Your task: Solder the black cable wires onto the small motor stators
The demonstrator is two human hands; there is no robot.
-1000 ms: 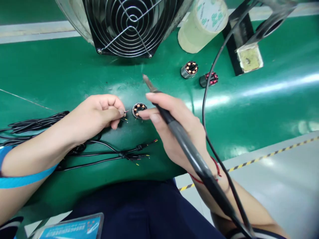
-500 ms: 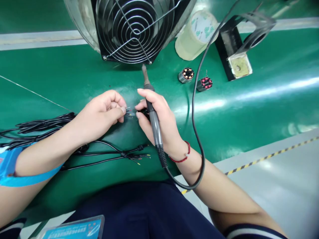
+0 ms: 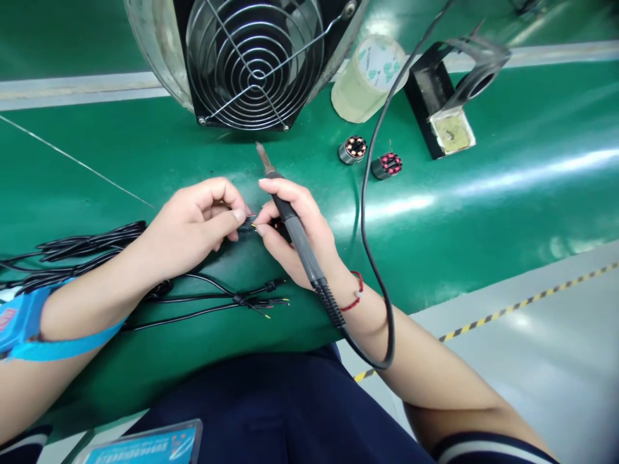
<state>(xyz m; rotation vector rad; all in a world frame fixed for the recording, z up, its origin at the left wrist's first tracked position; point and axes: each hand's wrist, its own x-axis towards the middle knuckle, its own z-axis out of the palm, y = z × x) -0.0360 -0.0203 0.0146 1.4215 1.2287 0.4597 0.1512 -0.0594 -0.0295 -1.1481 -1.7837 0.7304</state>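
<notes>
The left hand (image 3: 203, 216) is closed, thumb against fingertips, pinching thin wire ends (image 3: 253, 225), whose coloured tips poke out just in front of the right hand's fingertips; the right hand (image 3: 302, 232) is curled around a soldering iron (image 3: 300, 245), its handle crossing the hand at a slant and its bare metal tip pointing away from the person, towards the fan (image 3: 258, 77); below the iron, a small dark part (image 3: 282, 229) sits at the right hand's thumb and fingers, mostly hidden by them, so its shape is hard to make out; the two hands are close together, low over the green counter (image 3: 483, 219); the iron's cord (image 3: 368, 193) loops over the right forearm, then runs up across the counter; to the right of the fan stands a pale roll of tape (image 3: 355, 93), and nearer the person sit two small wound cores, a copper-coloured core (image 3: 353, 150) and a pink core (image 3: 387, 166), just beside each other on either side of the cord; farther right is a black iron stand (image 3: 425, 84) with a yellowish sponge (image 3: 453, 132) at its near end; black cables (image 3: 91, 241) lie coiled beside the left forearm, more of them stretching past it with bared, coloured ends; a blue strap (image 3: 68, 348) rings the left forearm, a red bracelet (image 3: 356, 293) the right wrist.
</notes>
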